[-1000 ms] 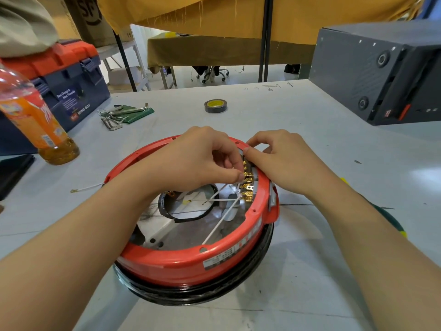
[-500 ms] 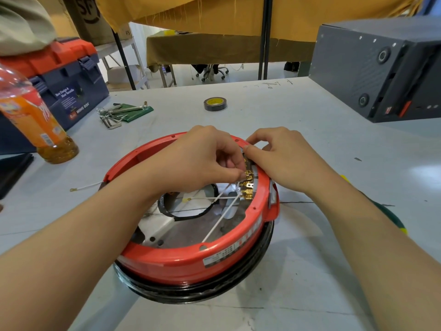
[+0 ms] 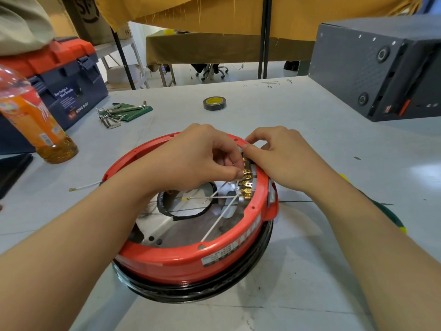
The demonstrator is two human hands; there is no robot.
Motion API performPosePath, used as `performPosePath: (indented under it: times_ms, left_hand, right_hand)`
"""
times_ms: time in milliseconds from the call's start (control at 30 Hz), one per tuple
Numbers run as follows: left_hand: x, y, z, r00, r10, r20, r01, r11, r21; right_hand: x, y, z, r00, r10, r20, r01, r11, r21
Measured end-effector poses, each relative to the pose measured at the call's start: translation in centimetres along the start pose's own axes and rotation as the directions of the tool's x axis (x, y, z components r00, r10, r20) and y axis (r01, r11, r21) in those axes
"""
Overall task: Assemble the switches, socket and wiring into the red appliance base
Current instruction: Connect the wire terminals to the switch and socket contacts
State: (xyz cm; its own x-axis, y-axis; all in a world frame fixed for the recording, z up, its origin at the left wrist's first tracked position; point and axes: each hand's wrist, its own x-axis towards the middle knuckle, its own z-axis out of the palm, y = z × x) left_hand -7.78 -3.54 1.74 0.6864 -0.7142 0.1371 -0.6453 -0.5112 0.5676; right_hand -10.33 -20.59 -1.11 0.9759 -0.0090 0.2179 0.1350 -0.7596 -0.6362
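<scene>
L hand (image 3: 202,158) pinches a brass terminal (image 3: 245,173) at top of the terminal row (image 3: 247,187), which runs near-far along inner right wall of red base (image 3: 181,259). R hand (image 3: 281,161) curled over rim just beside, prob. steadying the switch block; contact hidden. Inside base: white wires (image 3: 219,219) fanning from the row, metal plate (image 3: 181,232).

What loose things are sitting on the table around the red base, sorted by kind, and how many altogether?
Tape roll: 1
Drink bottle: 1
Toolbox: 1
Hex key set: 1
Dark grey box: 1
Loose white wire: 1
Total: 6
</scene>
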Motion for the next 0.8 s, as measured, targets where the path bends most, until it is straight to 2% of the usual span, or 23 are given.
performPosePath:
  times_ms: [800]
  left_hand:
    - [0.13,-0.03,0.17,1.000,-0.009,0.019,0.010,1.000,-0.026]
  right_hand:
    - [-0.01,-0.04,0.04,1.000,-0.002,0.002,0.001,1.000,0.014]
